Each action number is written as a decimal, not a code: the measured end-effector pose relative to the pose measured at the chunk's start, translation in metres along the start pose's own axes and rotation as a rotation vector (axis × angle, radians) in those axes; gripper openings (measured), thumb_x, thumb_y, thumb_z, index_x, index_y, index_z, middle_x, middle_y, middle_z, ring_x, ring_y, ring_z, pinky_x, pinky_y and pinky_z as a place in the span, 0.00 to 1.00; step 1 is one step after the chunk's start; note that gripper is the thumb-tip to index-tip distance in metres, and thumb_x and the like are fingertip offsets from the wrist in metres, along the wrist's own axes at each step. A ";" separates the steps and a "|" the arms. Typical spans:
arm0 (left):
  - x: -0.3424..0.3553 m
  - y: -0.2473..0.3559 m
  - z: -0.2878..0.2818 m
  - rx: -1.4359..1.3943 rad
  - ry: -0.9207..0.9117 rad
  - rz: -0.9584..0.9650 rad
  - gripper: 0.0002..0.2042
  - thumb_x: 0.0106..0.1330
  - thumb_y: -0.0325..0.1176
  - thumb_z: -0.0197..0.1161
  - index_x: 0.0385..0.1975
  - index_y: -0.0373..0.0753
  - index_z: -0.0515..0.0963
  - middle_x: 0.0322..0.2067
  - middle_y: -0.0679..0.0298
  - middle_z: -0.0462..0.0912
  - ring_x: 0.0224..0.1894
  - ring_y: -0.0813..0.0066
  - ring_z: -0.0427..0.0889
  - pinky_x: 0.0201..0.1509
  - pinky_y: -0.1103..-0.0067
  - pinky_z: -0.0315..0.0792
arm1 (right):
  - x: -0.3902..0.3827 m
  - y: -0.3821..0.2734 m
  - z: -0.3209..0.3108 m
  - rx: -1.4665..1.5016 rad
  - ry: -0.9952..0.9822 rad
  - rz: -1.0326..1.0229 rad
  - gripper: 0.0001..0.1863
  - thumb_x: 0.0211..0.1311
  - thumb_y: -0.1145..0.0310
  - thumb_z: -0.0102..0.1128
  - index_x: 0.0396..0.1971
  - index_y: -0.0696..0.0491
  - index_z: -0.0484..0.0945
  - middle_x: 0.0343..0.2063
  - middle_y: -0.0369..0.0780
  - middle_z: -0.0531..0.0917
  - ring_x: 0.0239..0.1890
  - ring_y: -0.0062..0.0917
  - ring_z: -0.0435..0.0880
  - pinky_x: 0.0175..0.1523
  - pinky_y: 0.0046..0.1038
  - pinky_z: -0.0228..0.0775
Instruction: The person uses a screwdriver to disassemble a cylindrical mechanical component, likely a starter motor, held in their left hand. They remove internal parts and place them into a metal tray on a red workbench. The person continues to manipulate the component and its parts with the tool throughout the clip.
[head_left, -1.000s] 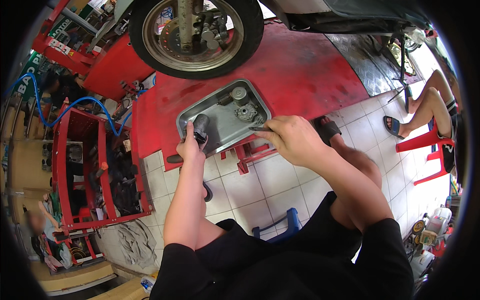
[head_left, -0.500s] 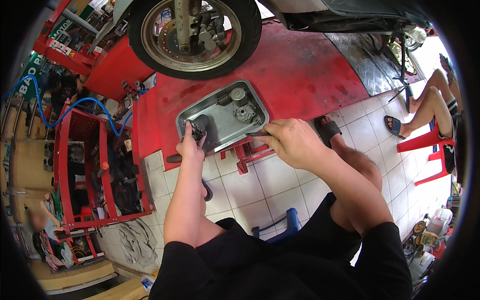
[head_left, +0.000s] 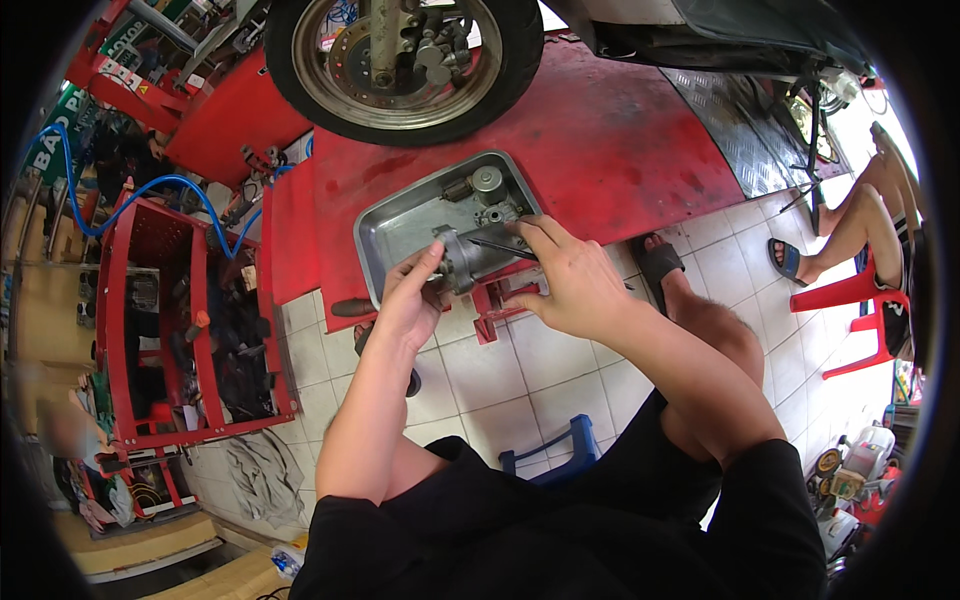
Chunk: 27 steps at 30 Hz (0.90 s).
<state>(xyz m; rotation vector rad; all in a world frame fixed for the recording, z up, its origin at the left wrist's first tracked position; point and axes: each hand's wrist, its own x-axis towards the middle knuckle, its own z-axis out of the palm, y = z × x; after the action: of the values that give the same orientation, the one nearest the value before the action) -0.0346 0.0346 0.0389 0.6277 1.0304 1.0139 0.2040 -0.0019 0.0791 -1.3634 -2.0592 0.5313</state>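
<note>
Housing [head_left: 455,265]: at the grip, left hand [head_left: 408,300] on its left end, right hand [head_left: 570,280] at its right. Tool [head_left: 497,247]: in the right hand, pointing left over the housing. Tray [head_left: 395,222]: beneath and beyond the grip, on the platform [head_left: 620,150]. Parts [head_left: 488,184]: in the tray, beyond and right. Wheel [head_left: 352,62]: beyond the tray. Rack [head_left: 205,432]: well left. Stool [head_left: 572,450]: nearer the body.

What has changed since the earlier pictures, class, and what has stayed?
The left hand moved the grey cylindrical metal part rightward, turning it toward the right hand, which still holds the slim dark tool. Nothing was visibly let go. The silver rectangular metal tray stayed on the flat red platform.
</note>
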 end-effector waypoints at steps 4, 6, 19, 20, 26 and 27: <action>-0.014 0.000 0.004 -0.072 -0.206 -0.074 0.20 0.72 0.41 0.61 0.50 0.27 0.75 0.42 0.49 0.84 0.38 0.61 0.87 0.41 0.69 0.86 | -0.002 0.006 0.000 -0.095 -0.045 -0.062 0.36 0.43 0.60 0.78 0.55 0.55 0.75 0.46 0.42 0.81 0.37 0.43 0.85 0.40 0.41 0.77; -0.020 -0.001 0.004 -0.091 -0.190 -0.089 0.20 0.73 0.40 0.60 0.50 0.26 0.74 0.43 0.49 0.84 0.39 0.62 0.87 0.40 0.67 0.85 | -0.002 0.010 0.001 -0.091 -0.039 -0.116 0.34 0.42 0.60 0.78 0.53 0.55 0.77 0.44 0.42 0.82 0.35 0.42 0.85 0.38 0.39 0.77; -0.030 -0.001 -0.001 0.113 -0.519 0.003 0.45 0.62 0.70 0.56 0.61 0.30 0.68 0.57 0.52 0.75 0.59 0.64 0.75 0.60 0.67 0.72 | -0.008 0.025 0.025 1.688 -0.490 0.533 0.18 0.69 0.58 0.58 0.41 0.61 0.77 0.32 0.44 0.84 0.12 0.08 0.51 0.18 0.17 0.41; -0.030 -0.005 0.000 0.124 -0.546 0.037 0.45 0.61 0.69 0.59 0.62 0.30 0.68 0.58 0.53 0.74 0.60 0.66 0.73 0.62 0.68 0.71 | -0.009 0.016 0.027 1.752 -0.514 0.542 0.19 0.70 0.56 0.56 0.42 0.60 0.77 0.33 0.44 0.84 0.12 0.09 0.51 0.18 0.17 0.42; -0.026 -0.015 0.008 0.058 -0.602 0.007 0.44 0.58 0.65 0.66 0.63 0.35 0.66 0.47 0.60 0.79 0.41 0.75 0.79 0.38 0.80 0.73 | -0.020 0.001 0.040 1.941 -0.557 0.638 0.22 0.72 0.49 0.48 0.48 0.54 0.74 0.36 0.44 0.82 0.12 0.12 0.48 0.19 0.17 0.44; -0.026 -0.015 0.007 0.080 -0.582 0.001 0.47 0.57 0.67 0.65 0.66 0.35 0.64 0.51 0.57 0.78 0.44 0.71 0.80 0.37 0.77 0.75 | -0.020 0.001 0.040 1.922 -0.541 0.641 0.19 0.72 0.52 0.52 0.44 0.54 0.76 0.34 0.44 0.82 0.12 0.12 0.49 0.19 0.18 0.44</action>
<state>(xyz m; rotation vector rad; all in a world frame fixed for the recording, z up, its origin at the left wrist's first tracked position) -0.0267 0.0051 0.0396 0.9211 0.5567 0.7253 0.1831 -0.0195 0.0437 -0.4623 -0.4175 2.3830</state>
